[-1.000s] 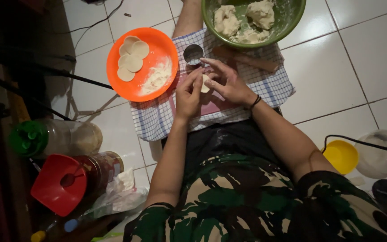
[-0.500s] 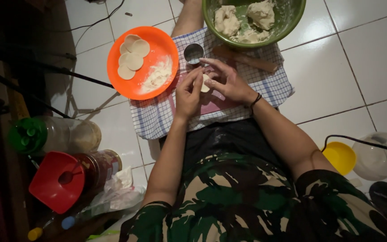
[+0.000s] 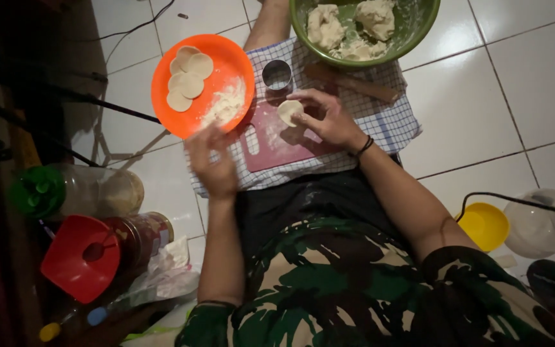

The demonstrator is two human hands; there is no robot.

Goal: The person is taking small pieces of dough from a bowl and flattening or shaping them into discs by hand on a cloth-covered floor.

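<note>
My right hand (image 3: 325, 119) holds a small round dough disc (image 3: 289, 111) above a red cutting board (image 3: 271, 138) lying on a checked cloth (image 3: 387, 125). My left hand (image 3: 212, 160) hovers with fingers spread by the rim of an orange plate (image 3: 226, 61); it holds nothing. The plate carries several flat dough rounds (image 3: 187, 77) and a heap of flour (image 3: 226, 106). A round metal cutter (image 3: 277, 74) stands on the cloth just beyond the board. A green bowl (image 3: 419, 26) with lumps of dough (image 3: 351, 26) sits at the top.
A wooden rolling pin (image 3: 354, 83) lies on the cloth under the bowl. Left of my lap lie a jar with a green lid (image 3: 40, 193), a jar with a red lid (image 3: 78, 257) and a plastic bag (image 3: 162, 270). A yellow lid (image 3: 486, 225) and clear container (image 3: 544, 225) rest right.
My hands have come apart: the left one moved away toward the orange plate, while the right one keeps the dough disc over the board.
</note>
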